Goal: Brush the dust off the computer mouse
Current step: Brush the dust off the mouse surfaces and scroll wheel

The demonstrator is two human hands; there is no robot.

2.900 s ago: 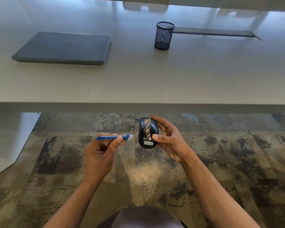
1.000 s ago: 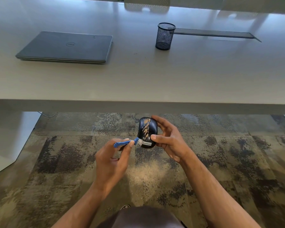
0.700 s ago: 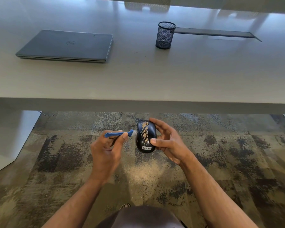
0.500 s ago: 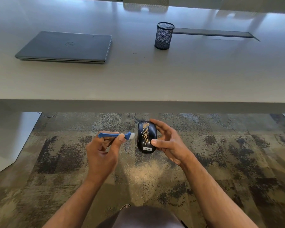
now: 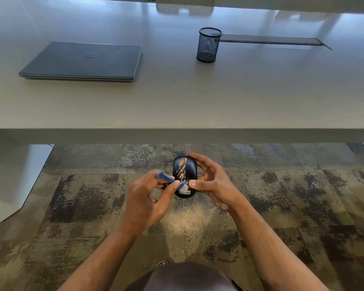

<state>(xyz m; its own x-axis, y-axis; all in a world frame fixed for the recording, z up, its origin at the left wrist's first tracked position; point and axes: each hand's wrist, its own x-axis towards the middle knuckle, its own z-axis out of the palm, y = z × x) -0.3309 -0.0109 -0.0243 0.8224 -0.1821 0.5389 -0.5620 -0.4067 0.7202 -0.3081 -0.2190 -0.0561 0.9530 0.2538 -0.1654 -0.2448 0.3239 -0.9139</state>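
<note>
A black computer mouse streaked with tan dust is held in the air below the desk edge, above the carpet. My right hand grips it from the right side, thumb on its lower end, fingers curled round the far side. My left hand pinches a small blue brush. The brush's white bristles touch the lower left part of the mouse, next to its label.
A pale desk fills the upper half, carrying a shut grey laptop at the left and a black mesh pen cup in the middle. On the carpet under the mouse lies a patch of fallen dust.
My left hand has moved right and down, bringing the brush from beside the mouse onto its lower left part. The mouse has stayed in my right hand.
</note>
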